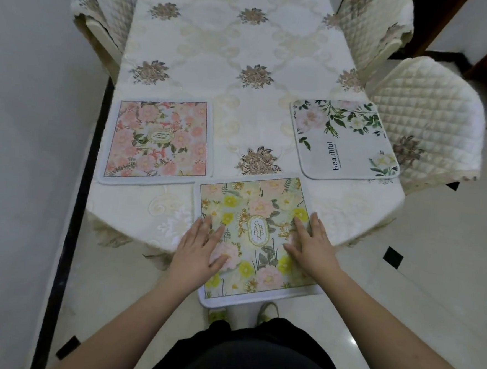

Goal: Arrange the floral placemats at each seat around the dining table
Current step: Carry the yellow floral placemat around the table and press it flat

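Cream embroidered cloth covers the dining table (205, 52), which fills the upper and middle part of the frame, with brown flower motifs stitched across it. Three floral placemats lie on it. At the middle left sits the pink floral placemat (157, 142), flat and square to the table's left edge. At the middle right lies the white "Beautiful" placemat (344, 141), turned slightly, its green leaves and pale blooms along the top, just beside a quilted chair cover (422, 122) at the right edge. Two more quilted chair backs (105, 4) stand at the upper left and upper right corners.

Lower centre, the yellow "Garden" placemat (254, 237) rests on the near end of the table, its lower edge hanging past the tablecloth's rim toward the person. The left hand (200, 246) lies flat on the mat's left side, fingers spread and extended, palm down, gripping nothing. The right hand (311, 242) presses flat on the mat's right side in the same way, fingers straight and slightly fanned. Both bare forearms reach in from the bottom corners. Below the mat, dark clothing and the tips of yellow-green shoes (268, 311) show over a pale tiled floor (432, 269).
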Available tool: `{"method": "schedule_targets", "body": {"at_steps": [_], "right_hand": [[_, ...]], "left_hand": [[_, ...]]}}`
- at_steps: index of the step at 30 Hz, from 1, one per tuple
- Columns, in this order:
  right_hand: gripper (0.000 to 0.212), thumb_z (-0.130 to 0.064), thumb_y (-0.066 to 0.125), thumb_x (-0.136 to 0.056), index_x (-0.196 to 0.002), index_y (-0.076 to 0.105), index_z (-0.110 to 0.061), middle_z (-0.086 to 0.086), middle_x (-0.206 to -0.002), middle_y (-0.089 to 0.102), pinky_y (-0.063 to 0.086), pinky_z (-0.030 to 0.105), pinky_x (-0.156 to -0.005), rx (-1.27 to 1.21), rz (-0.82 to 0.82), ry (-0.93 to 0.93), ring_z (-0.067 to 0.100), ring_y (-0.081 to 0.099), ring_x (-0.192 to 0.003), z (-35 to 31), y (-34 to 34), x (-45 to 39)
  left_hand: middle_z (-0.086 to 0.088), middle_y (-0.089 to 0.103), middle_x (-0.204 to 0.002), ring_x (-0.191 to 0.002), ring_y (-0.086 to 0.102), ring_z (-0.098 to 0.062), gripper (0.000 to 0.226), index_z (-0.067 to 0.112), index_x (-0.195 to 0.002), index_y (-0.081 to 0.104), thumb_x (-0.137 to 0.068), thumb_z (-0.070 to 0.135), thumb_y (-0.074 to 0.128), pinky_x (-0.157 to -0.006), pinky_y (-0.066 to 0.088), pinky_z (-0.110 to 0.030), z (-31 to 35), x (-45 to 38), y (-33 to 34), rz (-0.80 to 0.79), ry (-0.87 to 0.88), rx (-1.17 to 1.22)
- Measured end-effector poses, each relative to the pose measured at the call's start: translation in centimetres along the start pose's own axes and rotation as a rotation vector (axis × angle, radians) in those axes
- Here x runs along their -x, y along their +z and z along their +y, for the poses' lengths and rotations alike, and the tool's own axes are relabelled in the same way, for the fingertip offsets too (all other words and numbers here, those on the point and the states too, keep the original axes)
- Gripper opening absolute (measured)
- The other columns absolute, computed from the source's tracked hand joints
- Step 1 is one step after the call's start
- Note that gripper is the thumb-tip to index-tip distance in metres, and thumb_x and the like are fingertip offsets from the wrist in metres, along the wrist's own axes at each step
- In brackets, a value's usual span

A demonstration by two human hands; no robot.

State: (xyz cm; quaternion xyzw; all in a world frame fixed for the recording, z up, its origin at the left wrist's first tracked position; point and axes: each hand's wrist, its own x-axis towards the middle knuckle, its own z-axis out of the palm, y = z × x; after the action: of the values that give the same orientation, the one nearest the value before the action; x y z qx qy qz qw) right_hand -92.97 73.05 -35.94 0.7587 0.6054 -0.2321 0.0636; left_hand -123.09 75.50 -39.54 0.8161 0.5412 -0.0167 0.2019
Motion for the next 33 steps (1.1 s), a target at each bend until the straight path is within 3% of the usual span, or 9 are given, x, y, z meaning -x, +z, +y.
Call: {"method": "schedule_targets", "body": {"at_steps": [3,6,13,20,24,26,28,30,33], "right_hand": [[0.077,-0.062,0.043,-0.094,-0.156,0.010,-0.030,0.022,-0.161,-0.008,0.009,0.041,-0.120,0.036,0.009,0.015,0.036,0.004,-0.149,0.0,-0.1,-0.1],[0.075,-0.063,0.042,-0.093,-0.155,0.012,-0.032,0.022,-0.161,-0.001,0.006,0.042,-0.120,0.017,0.029,0.010,0.035,0.007,-0.149,0.0,-0.3,0.2],[0.070,-0.064,0.038,-0.094,-0.154,0.019,-0.032,0.019,-0.162,0.008,-0.002,0.045,-0.120,0.022,0.076,-0.058,0.033,0.006,-0.149,0.6,-0.4,0.7],[0.068,-0.053,0.050,-0.093,-0.151,0.028,-0.025,0.006,-0.161,0.023,0.000,0.041,-0.119,-0.189,0.125,-0.068,0.023,0.014,-0.149,1.8,-1.6,0.7],[0.053,-0.028,0.053,-0.098,-0.147,0.038,-0.016,0.004,-0.152,0.038,0.023,0.039,-0.118,-0.502,0.174,-0.136,0.019,0.033,-0.141,2.5,-2.9,1.1],[0.048,-0.023,0.050,-0.100,-0.146,0.038,-0.018,-0.001,-0.145,0.043,0.039,0.035,-0.107,-0.748,0.144,-0.114,0.016,0.047,-0.129,2.6,-4.1,1.5],[0.046,-0.020,0.045,-0.101,-0.146,0.036,-0.024,-0.008,-0.136,0.048,0.047,0.031,-0.091,-0.920,0.126,-0.051,0.013,0.056,-0.115,2.7,-5.2,1.8],[0.048,-0.022,0.045,-0.101,-0.147,0.033,-0.028,-0.013,-0.130,0.052,0.051,0.034,-0.087,-1.006,0.083,0.023,0.011,0.061,-0.107,2.8,-5.9,1.6],[0.036,-0.023,0.051,-0.100,-0.133,0.046,-0.036,-0.011,-0.119,0.064,0.054,0.032,-0.084,-1.126,-0.060,0.088,0.007,0.065,-0.098,3.3,-6.0,1.2]], "left_hand": [[-0.019,-0.004,-0.164,-0.150,-0.004,-0.038,0.074,0.046,-0.150,0.030,-0.083,0.077,0.030,-0.113,0.023,-0.054,0.6,0.5,0.0,0.080,-0.117,0.026],[-0.017,-0.013,-0.163,-0.150,-0.014,-0.034,0.085,0.053,-0.150,0.012,-0.074,0.089,0.004,-0.118,0.011,-0.051,1.4,1.3,-0.1,0.018,-0.206,0.055],[-0.011,-0.017,-0.163,-0.150,-0.017,-0.027,0.082,0.049,-0.151,0.022,-0.072,0.073,0.021,-0.120,0.005,-0.047,3.3,1.0,-0.3,0.010,-0.343,0.201],[-0.003,-0.014,-0.164,-0.151,-0.008,-0.021,0.069,0.043,-0.149,0.034,-0.082,0.060,0.032,-0.119,0.010,-0.044,5.1,1.7,-1.6,0.152,-0.346,0.306],[0.012,-0.011,-0.163,-0.144,0.016,0.001,0.063,0.040,-0.151,0.028,-0.097,0.026,0.056,-0.104,0.032,-0.017,6.2,2.2,-3.0,0.249,-0.287,0.460],[0.016,-0.003,-0.161,-0.118,0.031,0.028,0.063,0.039,-0.150,0.029,-0.098,0.015,0.055,-0.081,0.037,-0.003,6.8,2.3,-4.0,0.254,-0.287,0.513],[0.019,0.005,-0.159,-0.111,0.028,0.035,0.061,0.036,-0.148,0.032,-0.098,0.008,0.053,-0.074,0.038,-0.003,7.0,2.3,-4.7,0.273,-0.265,0.514],[0.021,0.009,-0.157,-0.126,0.015,0.031,0.061,0.039,-0.146,0.031,-0.098,0.007,0.052,-0.087,0.033,-0.001,6.9,2.1,-5.2,0.290,-0.235,0.493],[0.022,0.019,-0.156,-0.141,0.019,0.007,0.066,0.044,-0.146,0.026,-0.097,0.011,0.056,-0.112,0.031,-0.027,6.1,1.5,-5.1,0.310,-0.312,0.585]]}}
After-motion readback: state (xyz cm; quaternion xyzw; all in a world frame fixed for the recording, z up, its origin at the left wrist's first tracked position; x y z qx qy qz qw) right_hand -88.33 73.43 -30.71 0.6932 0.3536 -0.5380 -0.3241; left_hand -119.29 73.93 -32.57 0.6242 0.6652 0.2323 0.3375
